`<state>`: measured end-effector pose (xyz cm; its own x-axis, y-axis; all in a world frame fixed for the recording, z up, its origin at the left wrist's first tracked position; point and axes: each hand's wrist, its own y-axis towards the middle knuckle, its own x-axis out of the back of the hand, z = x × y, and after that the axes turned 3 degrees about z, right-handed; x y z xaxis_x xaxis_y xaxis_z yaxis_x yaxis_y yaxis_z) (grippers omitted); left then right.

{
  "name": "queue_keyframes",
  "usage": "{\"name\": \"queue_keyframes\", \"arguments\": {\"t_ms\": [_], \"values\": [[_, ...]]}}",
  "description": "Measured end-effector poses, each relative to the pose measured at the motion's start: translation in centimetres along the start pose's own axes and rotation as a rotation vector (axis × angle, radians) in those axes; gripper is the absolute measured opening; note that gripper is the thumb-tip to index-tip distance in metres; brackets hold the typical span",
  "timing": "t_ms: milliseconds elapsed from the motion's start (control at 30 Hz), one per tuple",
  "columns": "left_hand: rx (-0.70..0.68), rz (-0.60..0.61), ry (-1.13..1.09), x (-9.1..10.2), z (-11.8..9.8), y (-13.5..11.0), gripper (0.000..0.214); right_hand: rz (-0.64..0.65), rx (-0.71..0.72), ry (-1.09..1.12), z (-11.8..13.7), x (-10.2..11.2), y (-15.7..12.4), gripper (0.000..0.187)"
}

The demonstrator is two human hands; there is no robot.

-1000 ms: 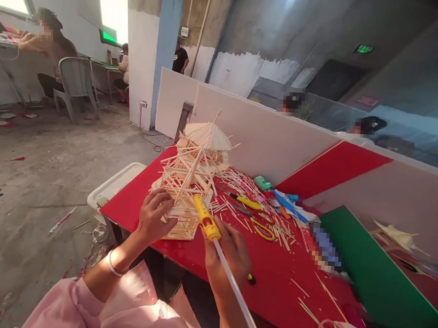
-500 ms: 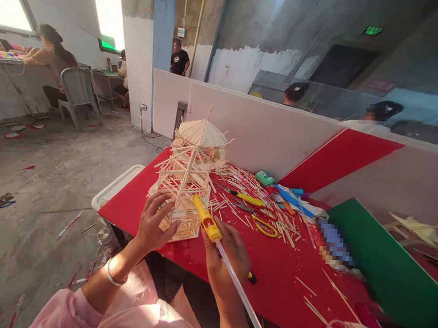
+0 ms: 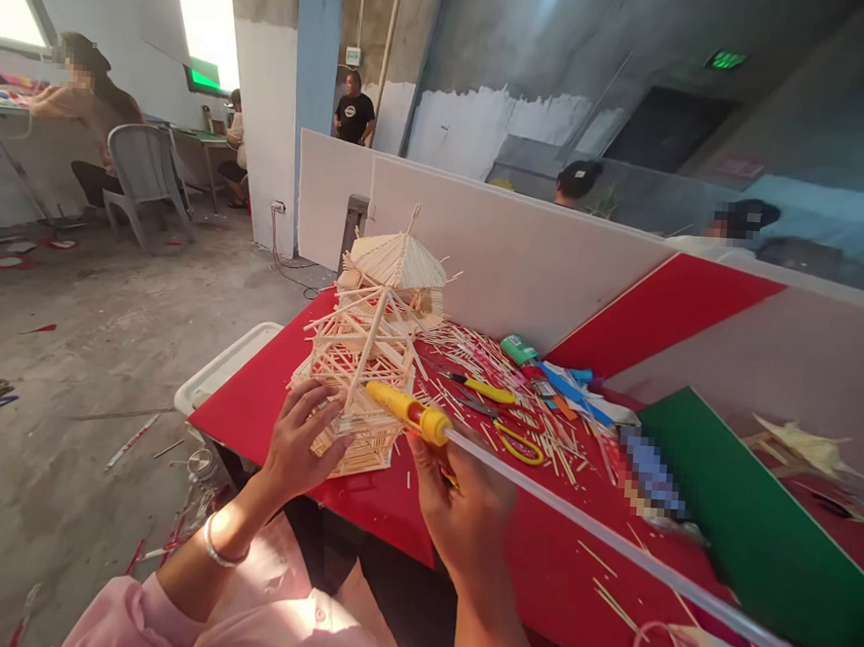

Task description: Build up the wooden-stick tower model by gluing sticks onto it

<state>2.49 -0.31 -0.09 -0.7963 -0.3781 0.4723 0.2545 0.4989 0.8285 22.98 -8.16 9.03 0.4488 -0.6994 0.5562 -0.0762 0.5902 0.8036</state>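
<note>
On the red table [image 3: 251,410] stands a pagoda-like model [image 3: 397,263] built of thin wooden sticks, with a pointed roof at its top. My left hand [image 3: 303,447], fingers spread, is at the model's lower left side; whether it presses on the sticks I cannot tell. A yellow hot glue gun [image 3: 398,404] is gripped in my right hand [image 3: 469,506], its nozzle pointing left at the model's lower front. Out of its back runs a long translucent glue stick [image 3: 610,525], slanting down to the right.
Loose sticks [image 3: 466,350] lie scattered right of the model, with yellow-handled scissors [image 3: 519,444] and a yellow-handled cutting tool [image 3: 490,391] among them. A green board [image 3: 757,519] leans at the right. Behind the table runs a white partition [image 3: 494,259]. Several people are farther off.
My right hand has turned the glue gun, so its nozzle now points more to the left and the glue stick swings out to the right. My left hand has hardly moved.
</note>
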Motion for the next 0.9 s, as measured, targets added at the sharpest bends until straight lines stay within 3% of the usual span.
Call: {"name": "queue_keyframes", "arguments": {"t_ms": [300,433,667,900], "values": [[0.014,-0.007,-0.03,0.3,0.0,0.0,0.043,-0.036,0.037,-0.135,0.5,1.3,1.6,0.015],[-0.014,-0.014,-0.04,0.5,0.4,0.0,0.045,-0.111,0.046,-0.188,0.8,1.1,1.4,0.015],[-0.074,0.051,-0.01,1.3,1.5,0.5,0.047,-0.011,-0.044,0.016,1.9,-0.2,-1.2,0.026],[-0.041,0.048,-0.001,1.5,1.5,0.5,0.043,-0.138,-0.138,0.105,1.4,-1.8,-3.0,0.012]]}}
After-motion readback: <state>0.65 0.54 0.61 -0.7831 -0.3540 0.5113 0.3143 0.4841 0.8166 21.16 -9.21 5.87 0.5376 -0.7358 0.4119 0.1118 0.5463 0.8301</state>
